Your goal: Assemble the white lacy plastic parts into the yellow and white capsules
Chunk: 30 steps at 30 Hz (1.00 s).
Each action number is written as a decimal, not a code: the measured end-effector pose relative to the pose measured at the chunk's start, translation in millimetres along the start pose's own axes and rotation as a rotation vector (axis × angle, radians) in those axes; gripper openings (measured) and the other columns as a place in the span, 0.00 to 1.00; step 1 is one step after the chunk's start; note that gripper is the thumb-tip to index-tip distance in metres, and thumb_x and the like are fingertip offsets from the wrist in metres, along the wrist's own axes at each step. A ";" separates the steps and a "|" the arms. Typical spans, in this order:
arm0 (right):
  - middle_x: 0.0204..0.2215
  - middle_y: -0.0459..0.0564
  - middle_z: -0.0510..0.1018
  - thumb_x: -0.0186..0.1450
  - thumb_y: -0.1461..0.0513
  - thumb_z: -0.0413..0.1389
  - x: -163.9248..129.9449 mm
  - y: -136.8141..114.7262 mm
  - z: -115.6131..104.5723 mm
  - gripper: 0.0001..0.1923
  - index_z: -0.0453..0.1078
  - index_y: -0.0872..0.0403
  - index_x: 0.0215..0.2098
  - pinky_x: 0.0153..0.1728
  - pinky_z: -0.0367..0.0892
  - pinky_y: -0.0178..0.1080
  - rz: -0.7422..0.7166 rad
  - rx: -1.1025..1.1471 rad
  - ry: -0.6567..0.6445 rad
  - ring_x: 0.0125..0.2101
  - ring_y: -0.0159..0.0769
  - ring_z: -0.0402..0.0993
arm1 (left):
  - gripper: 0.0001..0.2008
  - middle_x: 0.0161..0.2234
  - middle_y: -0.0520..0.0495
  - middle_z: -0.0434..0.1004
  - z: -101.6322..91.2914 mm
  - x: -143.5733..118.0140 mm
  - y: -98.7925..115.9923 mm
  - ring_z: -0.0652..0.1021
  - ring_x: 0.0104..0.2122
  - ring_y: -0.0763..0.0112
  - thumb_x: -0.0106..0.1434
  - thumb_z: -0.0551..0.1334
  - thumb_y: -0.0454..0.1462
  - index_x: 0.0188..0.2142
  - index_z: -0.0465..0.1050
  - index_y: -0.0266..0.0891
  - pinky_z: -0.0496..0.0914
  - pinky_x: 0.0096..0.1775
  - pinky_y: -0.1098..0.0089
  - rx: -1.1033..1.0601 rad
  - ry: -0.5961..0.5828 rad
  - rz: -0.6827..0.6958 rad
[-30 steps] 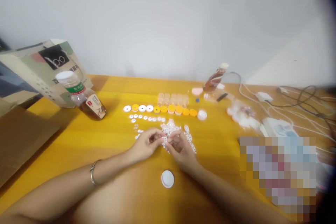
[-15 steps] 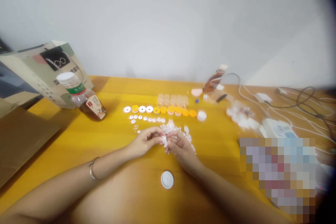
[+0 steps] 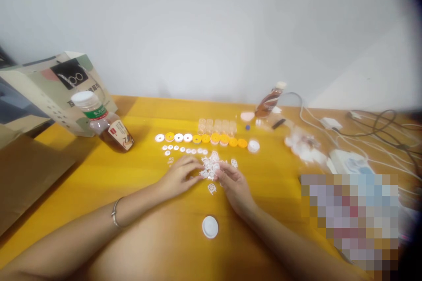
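My left hand and my right hand rest palm down on the yellow table, their fingertips at a small heap of white plastic pieces. Both hands have their fingers spread over the heap; I cannot see a piece held in either. One white piece lies alone between the hands. A silver bangle circles my left wrist. Behind the heap runs a row of white and orange discs, with small clear cups beyond it.
A white round lid lies near the front. A tea bottle leans by a cardboard box at the left. A second bottle, cables and a white device crowd the right side.
Both hands have lowered from a raised pinch onto the heap. The white piece they held together now lies on the table between them.
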State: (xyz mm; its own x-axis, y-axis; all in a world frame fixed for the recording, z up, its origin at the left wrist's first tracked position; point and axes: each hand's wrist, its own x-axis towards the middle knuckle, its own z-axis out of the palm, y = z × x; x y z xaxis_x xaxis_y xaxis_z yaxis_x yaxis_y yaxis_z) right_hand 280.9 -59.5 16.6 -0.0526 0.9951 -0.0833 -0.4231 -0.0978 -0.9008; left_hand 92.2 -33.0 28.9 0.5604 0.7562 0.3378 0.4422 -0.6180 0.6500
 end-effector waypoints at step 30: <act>0.29 0.43 0.70 0.50 0.62 0.64 -11.9 -1.1 11.4 0.17 0.71 0.49 0.38 0.36 0.69 0.37 0.004 -0.113 0.029 0.30 0.30 0.71 | 0.14 0.23 0.53 0.72 12.0 1.5 0.5 0.67 0.16 0.82 0.53 0.64 0.44 0.32 0.67 0.36 0.60 0.19 0.79 -0.784 0.196 -0.545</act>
State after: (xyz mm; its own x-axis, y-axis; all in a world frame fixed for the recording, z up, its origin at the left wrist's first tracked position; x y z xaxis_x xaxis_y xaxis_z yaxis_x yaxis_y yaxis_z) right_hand 271.7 -71.4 23.4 -0.0275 0.9948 -0.0979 -0.3186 -0.1015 -0.9424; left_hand 101.7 -34.8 21.5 0.2593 0.9623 -0.0825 -0.0249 0.0921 0.9954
